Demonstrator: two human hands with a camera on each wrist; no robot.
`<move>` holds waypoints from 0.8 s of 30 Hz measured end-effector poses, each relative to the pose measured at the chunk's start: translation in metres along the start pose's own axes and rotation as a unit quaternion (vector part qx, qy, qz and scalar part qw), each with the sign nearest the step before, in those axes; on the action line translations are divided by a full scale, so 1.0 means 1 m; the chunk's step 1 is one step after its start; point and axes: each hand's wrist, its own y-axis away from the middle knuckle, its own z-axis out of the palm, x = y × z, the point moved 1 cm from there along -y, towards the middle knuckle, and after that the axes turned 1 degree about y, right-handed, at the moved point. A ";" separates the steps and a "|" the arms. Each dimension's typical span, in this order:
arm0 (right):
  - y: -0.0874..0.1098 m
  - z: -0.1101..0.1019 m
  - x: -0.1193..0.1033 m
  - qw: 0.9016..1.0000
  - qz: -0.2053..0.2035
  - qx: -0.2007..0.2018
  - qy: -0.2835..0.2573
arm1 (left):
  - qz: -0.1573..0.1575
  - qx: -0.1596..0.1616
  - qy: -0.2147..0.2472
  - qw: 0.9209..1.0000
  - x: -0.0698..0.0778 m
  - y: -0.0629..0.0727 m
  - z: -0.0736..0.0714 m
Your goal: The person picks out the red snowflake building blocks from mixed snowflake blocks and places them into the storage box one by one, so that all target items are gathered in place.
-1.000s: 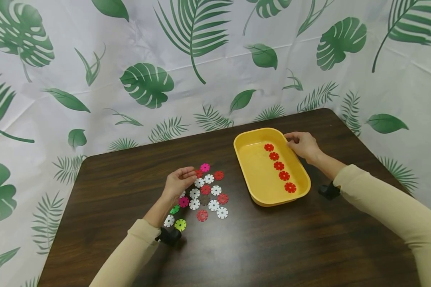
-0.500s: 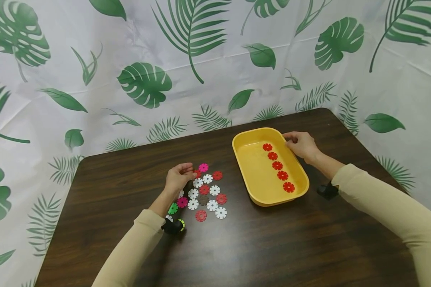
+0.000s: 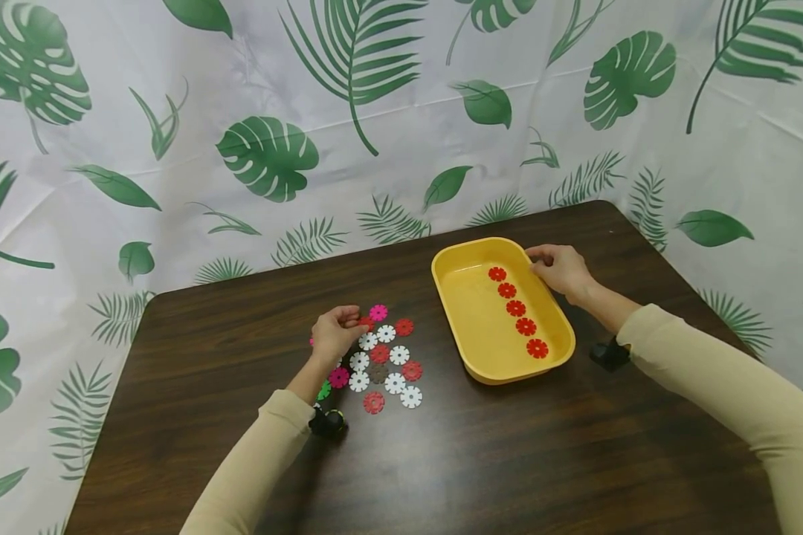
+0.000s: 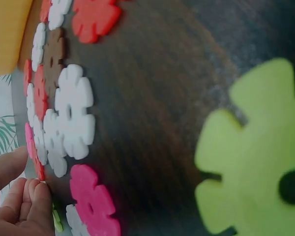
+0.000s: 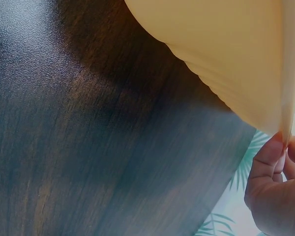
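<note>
My left hand (image 3: 332, 334) reaches to the far left of a cluster of notched plastic snowflake discs. Its thumb and curled fingers pinch the edge of a red snowflake disc (image 3: 367, 324); the left wrist view shows the fingertips (image 4: 42, 189) at that disc. White discs (image 3: 359, 361), a brown one (image 3: 378, 373) and a magenta one (image 3: 338, 377) lie close by. On the right, my right hand (image 3: 562, 269) grips the rim of a yellow tray (image 3: 468, 349) between thumb and fingers. Inside the tray, several red discs (image 3: 516, 308) form a slanting row.
A dark wooden table (image 3: 468, 461) carries everything. Near the left wrist strap lies a yellow-green disc (image 4: 255, 147), mostly covered in the head view. A green disc (image 3: 324, 390) shows beside the forearm. A leaf-patterned cloth (image 3: 375, 111) hangs behind the table.
My left hand shifts slightly at the red disc, and its wrist now covers more of the lower-left discs. The right hand keeps its hold on the tray rim.
</note>
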 end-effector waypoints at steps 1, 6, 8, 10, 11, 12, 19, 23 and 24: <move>0.000 0.000 0.000 1.000 0.000 -0.001 0.000 | 0.006 0.002 -0.008 1.000 0.000 0.000 0.000; 0.000 0.000 -0.001 1.000 0.001 -0.001 0.001 | 0.025 0.002 -0.042 0.999 0.000 0.001 0.001; 0.000 0.000 -0.001 1.000 0.001 -0.001 0.001 | 0.028 0.001 -0.053 0.998 0.000 0.002 0.002; 0.000 0.000 0.000 1.000 0.003 -0.001 0.002 | 0.034 0.002 -0.066 0.997 0.000 0.002 0.002; 0.001 0.000 0.000 1.000 0.003 -0.001 0.002 | 0.035 0.003 -0.071 0.997 0.000 0.002 0.003; 0.001 0.000 0.000 1.000 0.002 -0.001 0.002 | 0.035 0.003 -0.075 0.997 0.000 0.002 0.003; 0.000 0.000 0.000 1.000 0.002 0.001 0.002 | 0.042 0.009 -0.104 0.994 0.002 0.002 0.004; 0.000 0.000 0.000 1.000 0.002 0.000 0.002 | 0.042 0.008 -0.117 0.992 0.003 0.003 0.004; -0.001 0.000 0.000 1.000 0.001 -0.001 0.002 | 0.041 0.007 -0.118 0.992 0.003 0.002 0.004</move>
